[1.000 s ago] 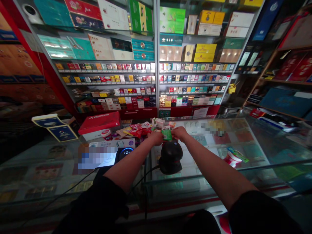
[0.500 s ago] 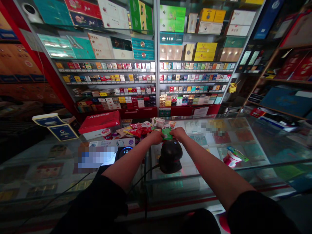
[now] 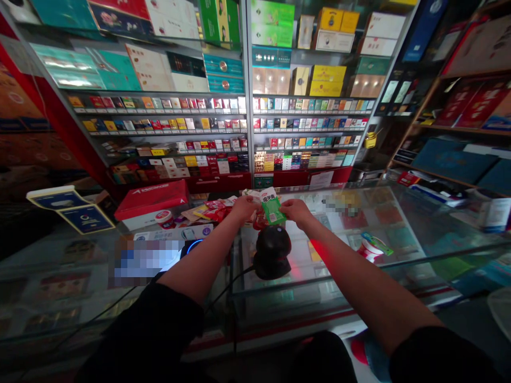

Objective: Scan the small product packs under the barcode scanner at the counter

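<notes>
A glass counter [image 3: 399, 234] runs across the foreground, with boxed goods visible under its top. On it, directly below the hands, sits a black dome-shaped scanner [image 3: 272, 251]; a red glow falls on the glass just to its right. A dark cable [image 3: 223, 290] leads from the scanner toward the near edge. To the left lie a red flat box [image 3: 151, 198], a small round tub with a red lid [image 3: 163, 218] in front of it, and a loose heap of red and yellow snack packets [image 3: 213, 209]. A lit device with a blue ring [image 3: 194, 246] stands left of the scanner. Right of the scanner rests a red-and-white cup [image 3: 371, 249] with a green strip across its top. Behind the counter, wall shelves [image 3: 247, 114] carry rows of small packs, with larger cartons above.

The green packet [image 3: 273, 209] is held above the scanner, clear of the glass. It is small and flat, bright green with a white top band bearing print, and tilted slightly. The left hand [image 3: 242, 206] pinches its left edge, fingers closed. The right hand [image 3: 296, 210] pinches the right edge, likewise closed on it.
</notes>
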`<state>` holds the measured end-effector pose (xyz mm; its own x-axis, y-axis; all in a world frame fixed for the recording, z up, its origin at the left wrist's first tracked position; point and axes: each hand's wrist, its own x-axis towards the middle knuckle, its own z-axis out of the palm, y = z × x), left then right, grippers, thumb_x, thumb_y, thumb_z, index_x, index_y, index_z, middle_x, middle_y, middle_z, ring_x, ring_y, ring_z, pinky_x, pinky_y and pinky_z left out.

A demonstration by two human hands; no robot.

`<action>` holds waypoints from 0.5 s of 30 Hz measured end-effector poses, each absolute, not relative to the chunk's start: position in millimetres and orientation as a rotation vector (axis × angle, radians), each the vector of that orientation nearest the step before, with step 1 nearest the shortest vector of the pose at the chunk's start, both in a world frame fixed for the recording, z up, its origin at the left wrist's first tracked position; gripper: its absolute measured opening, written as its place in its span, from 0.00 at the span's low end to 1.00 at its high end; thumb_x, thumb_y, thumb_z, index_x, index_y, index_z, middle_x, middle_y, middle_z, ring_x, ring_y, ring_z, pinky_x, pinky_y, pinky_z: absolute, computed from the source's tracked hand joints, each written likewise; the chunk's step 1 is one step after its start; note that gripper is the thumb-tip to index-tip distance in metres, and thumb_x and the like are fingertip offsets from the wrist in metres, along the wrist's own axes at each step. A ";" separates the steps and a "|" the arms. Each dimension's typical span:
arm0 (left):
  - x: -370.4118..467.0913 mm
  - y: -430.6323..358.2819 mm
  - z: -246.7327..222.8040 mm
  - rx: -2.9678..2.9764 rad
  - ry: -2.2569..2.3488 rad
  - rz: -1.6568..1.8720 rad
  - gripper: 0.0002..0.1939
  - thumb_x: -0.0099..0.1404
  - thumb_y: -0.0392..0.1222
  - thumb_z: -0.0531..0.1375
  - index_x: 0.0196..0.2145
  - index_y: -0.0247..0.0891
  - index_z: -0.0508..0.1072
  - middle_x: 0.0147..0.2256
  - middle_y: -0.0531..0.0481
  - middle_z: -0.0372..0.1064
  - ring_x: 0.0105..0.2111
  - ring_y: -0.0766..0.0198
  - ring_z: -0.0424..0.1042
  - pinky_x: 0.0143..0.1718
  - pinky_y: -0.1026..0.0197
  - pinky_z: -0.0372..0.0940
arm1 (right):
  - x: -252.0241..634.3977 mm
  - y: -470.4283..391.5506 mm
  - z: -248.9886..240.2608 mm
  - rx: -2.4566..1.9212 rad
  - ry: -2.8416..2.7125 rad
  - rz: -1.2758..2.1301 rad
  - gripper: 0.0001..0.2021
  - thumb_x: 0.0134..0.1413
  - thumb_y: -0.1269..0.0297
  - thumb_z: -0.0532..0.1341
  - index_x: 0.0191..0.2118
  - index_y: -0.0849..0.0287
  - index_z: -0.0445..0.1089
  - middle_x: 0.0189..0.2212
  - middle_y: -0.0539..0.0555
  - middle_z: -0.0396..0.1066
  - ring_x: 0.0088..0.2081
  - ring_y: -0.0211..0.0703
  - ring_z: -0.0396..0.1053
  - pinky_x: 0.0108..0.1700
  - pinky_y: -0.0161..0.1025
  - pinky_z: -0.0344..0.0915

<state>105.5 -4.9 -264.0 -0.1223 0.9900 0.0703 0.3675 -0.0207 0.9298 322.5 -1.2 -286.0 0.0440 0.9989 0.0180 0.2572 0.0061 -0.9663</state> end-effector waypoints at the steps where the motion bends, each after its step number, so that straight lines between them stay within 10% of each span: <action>1: 106.5 -4.7 -262.7 1.395 1.499 1.189 0.21 0.51 0.38 0.74 0.43 0.34 0.79 0.44 0.40 0.81 0.44 0.53 0.79 0.48 0.56 0.70 | 326.6 -4.9 -283.2 -1.394 -1.376 1.026 0.04 0.41 0.71 0.69 0.27 0.62 0.74 0.18 0.48 0.70 0.22 0.35 0.64 0.27 0.33 0.60; 15: 135.3 -25.6 -234.4 1.176 1.266 1.117 0.13 0.46 0.36 0.76 0.28 0.38 0.77 0.30 0.46 0.80 0.39 0.49 0.81 0.43 0.49 0.73 | 367.1 -46.2 -265.7 -1.284 -1.316 1.124 0.06 0.39 0.66 0.70 0.27 0.62 0.77 0.20 0.49 0.73 0.24 0.36 0.65 0.28 0.33 0.59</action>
